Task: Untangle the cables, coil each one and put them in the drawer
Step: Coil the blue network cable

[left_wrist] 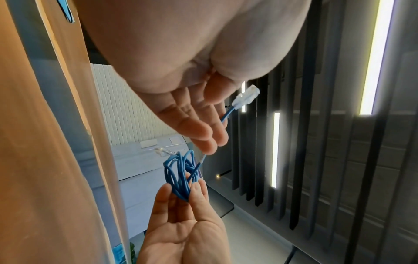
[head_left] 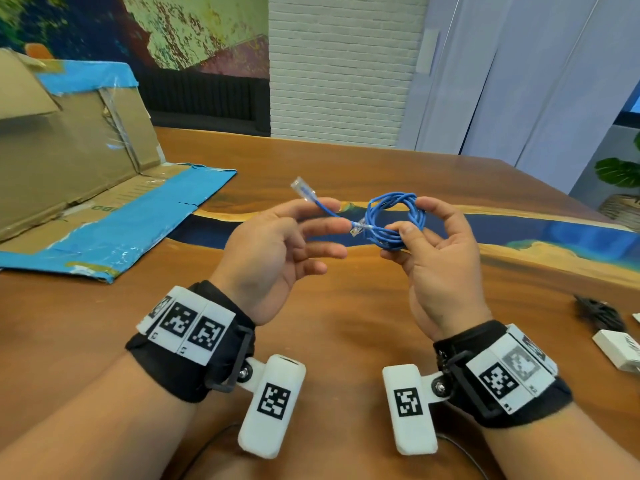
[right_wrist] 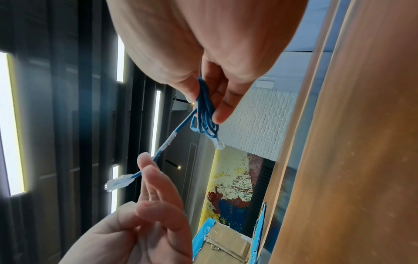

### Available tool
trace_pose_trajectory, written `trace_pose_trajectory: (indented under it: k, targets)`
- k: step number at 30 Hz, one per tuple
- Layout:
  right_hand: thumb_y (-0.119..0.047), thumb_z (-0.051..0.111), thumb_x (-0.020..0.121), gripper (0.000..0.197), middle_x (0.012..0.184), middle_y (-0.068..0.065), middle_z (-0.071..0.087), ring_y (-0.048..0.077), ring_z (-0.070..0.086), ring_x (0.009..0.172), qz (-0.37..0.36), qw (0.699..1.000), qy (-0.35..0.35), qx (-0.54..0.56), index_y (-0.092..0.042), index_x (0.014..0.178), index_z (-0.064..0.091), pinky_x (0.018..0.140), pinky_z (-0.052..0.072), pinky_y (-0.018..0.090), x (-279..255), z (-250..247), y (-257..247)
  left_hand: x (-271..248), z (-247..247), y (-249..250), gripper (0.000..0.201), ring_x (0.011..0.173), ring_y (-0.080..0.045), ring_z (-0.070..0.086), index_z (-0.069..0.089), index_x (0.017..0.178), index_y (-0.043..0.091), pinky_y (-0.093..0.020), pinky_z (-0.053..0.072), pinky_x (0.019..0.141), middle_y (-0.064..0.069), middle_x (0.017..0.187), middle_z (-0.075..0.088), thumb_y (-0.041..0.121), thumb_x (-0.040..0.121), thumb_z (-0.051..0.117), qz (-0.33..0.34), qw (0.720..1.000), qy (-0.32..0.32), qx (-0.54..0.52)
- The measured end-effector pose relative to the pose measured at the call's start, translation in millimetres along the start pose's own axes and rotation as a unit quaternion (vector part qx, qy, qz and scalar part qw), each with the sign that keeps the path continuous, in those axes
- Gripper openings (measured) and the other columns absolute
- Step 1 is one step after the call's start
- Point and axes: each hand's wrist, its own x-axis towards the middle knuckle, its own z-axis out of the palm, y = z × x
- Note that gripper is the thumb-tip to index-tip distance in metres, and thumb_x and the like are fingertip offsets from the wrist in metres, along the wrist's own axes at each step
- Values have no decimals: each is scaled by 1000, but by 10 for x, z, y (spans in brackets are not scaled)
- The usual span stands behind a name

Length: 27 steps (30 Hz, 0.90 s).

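A thin blue network cable is wound into a small coil and held in the air above the table. My right hand pinches the coil between thumb and fingers. My left hand pinches the cable's loose end between thumb and forefinger, with its clear plug sticking up past the fingers. The other clear plug pokes out of the coil on its left side. In the left wrist view the coil hangs between the two hands and the plug shows beyond my fingers.
An opened cardboard box with blue tape lies at the left on the wooden table. A black cable bundle and a white box lie at the right edge. A potted plant stands beyond the table.
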Motion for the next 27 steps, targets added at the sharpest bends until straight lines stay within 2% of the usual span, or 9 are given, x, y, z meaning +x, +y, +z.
trace_pose_trajectory:
  k: [2, 5, 7, 10, 14, 16, 19, 23, 27]
  targets:
    - [1, 62, 97, 30, 82, 8, 76, 26, 72, 83, 7, 1000, 4, 9, -21, 117, 58, 69, 56, 36, 10, -1, 12, 0, 21, -21, 44, 76, -22, 72, 71, 110, 13, -25, 50, 55, -8, 99, 78, -10, 92, 39, 20, 999, 9, 32]
    - [2, 60, 98, 31, 84, 10, 75, 26, 72, 85, 16, 999, -1, 38, -20, 120, 56, 71, 57, 37, 6, 16, 2, 25, 33, -72, 16, 71, -16, 69, 75, 100, 15, -23, 48, 55, -1, 84, 74, 19, 100, 59, 27, 997, 51, 49]
    - [3, 58, 99, 32, 85, 11, 75, 26, 71, 86, 9, 998, -12, 60, -19, 122, 55, 73, 58, 38, -2, 35, -26, 66, 13, -123, 22, 67, -13, 66, 76, 97, 16, -23, 47, 53, 0, 79, 67, 27, 102, 58, 7, 995, 93, 41]
    - [5, 52, 100, 31, 85, 12, 74, 25, 70, 85, -9, 995, -59, 84, -16, 123, 53, 77, 58, 39, -34, 65, -81, 93, -9, -200, 18, 71, -15, 69, 74, 107, 14, -22, 50, 54, 0, 87, 71, 22, 102, 59, -31, 993, 113, 21]
    - [5, 47, 101, 31, 83, 12, 71, 23, 69, 78, 22, 980, -171, 100, -15, 123, 54, 76, 58, 39, -117, 72, -110, 106, -43, -241, 23, 62, -16, 66, 64, 122, 8, -21, 49, 53, -4, 84, 73, 12, 99, 62, -80, 992, 87, 34]
    - [2, 49, 99, 30, 82, 14, 69, 25, 68, 75, 36, 969, -217, 109, -13, 124, 53, 72, 57, 36, -160, 86, -118, 98, -63, -244, 19, 56, -14, 61, 67, 116, 5, -20, 46, 50, -7, 86, 73, 13, 99, 62, -101, 991, 57, 72]
    - [-2, 52, 93, 32, 79, 15, 68, 25, 69, 71, 61, 963, -236, 118, -9, 124, 53, 66, 57, 32, -177, 92, -132, 68, -73, -257, 14, 54, -14, 55, 72, 99, 12, -22, 41, 51, -5, 81, 71, 15, 101, 58, -95, 986, -9, 140]
    - [-5, 56, 91, 35, 77, 16, 70, 27, 72, 76, 90, 962, -241, 91, -6, 126, 55, 61, 57, 31, -140, 11, -142, 45, -72, -223, 19, 61, -13, 52, 75, 91, 13, -24, 43, 54, -3, 73, 63, 20, 101, 60, -54, 972, -88, 211]
    - [-5, 58, 88, 38, 75, 16, 71, 21, 73, 75, 101, 961, -248, 69, -5, 126, 54, 59, 58, 31, -107, -48, -183, 28, -88, -153, 21, 80, -18, 53, 79, 108, 14, -26, 47, 63, -11, 96, 66, 15, 98, 61, -30, 978, -119, 169]
